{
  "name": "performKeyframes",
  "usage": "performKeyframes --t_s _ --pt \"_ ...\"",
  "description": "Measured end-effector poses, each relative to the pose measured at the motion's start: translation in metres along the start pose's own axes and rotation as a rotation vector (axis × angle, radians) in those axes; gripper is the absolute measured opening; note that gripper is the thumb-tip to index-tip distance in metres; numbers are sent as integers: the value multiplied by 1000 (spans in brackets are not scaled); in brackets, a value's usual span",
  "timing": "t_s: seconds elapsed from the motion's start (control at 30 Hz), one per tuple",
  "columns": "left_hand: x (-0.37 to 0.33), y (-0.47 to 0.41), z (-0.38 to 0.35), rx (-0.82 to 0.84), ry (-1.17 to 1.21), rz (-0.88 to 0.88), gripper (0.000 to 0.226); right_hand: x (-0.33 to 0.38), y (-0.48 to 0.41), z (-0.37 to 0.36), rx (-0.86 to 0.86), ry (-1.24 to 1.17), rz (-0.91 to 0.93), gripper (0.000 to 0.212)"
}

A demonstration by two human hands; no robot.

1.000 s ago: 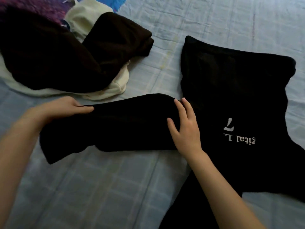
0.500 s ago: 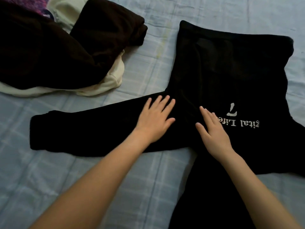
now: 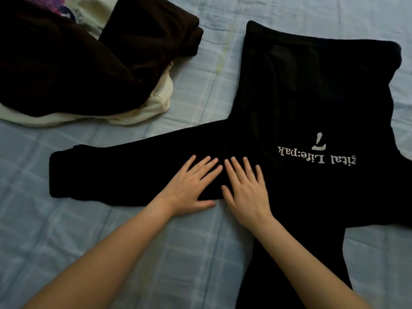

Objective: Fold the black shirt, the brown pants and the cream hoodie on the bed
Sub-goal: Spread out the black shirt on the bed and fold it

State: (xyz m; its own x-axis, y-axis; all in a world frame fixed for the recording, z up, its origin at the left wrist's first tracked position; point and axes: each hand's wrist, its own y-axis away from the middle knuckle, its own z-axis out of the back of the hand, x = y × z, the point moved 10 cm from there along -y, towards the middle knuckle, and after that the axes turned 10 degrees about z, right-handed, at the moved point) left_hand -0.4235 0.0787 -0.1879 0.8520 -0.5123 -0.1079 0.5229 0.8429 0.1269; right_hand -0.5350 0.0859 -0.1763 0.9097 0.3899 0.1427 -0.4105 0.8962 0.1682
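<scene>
**Fingers** (image 3: pixel 208 165): all straight and spread, released, grasping nothing. Those of both hands lie flat on the black shirt (image 3: pixel 312 97), where its outstretched sleeve (image 3: pixel 111 172) joins the body.

**Left hand** (image 3: pixel 189 188): palm down on the root of the sleeve, with the thumb at the sleeve's near edge.

**Right hand** (image 3: pixel 247 192): palm down just beside the left hand, on the body side of the shirt's armpit. The two sets of fingertips nearly meet.

**Black shirt:** spread flat on the bed (image 3: pixel 111 253), its body running away from the person. White lettering (image 3: pixel 316 157) on the chest reads upside down, to the right of the right hand. A further black part runs off the near edge of view; which part it is cannot be told.

**Sleeve:** its long axis lies crosswise to the shirt's body and runs leftward from the hands. The cuff end is well apart from both hands, and the left hand is the nearer to it. Judgement: folding this sleeve in calls for the left hand to go out to the cuff and bring it rightward over the body, while the right hand pins the fold line.

**Brown pants** (image 3: pixel 66 63): loosely heaped beyond the shirt's sleeve, apart from it, lying on top of the cream hoodie (image 3: pixel 145 110).

**Cream hoodie:** shows only at the edges of that heap. Judgement: neither garment is folded yet.
</scene>
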Motion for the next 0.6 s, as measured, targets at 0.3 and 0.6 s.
performKeyframes --t_s 0.3,0.6 --pt "65 49 32 -197 -59 -24 48 -17 12 60 -338 -249 -118 56" --pt "-60 -48 60 -214 -70 140 60 -121 62 -23 10 -157 -468 57"
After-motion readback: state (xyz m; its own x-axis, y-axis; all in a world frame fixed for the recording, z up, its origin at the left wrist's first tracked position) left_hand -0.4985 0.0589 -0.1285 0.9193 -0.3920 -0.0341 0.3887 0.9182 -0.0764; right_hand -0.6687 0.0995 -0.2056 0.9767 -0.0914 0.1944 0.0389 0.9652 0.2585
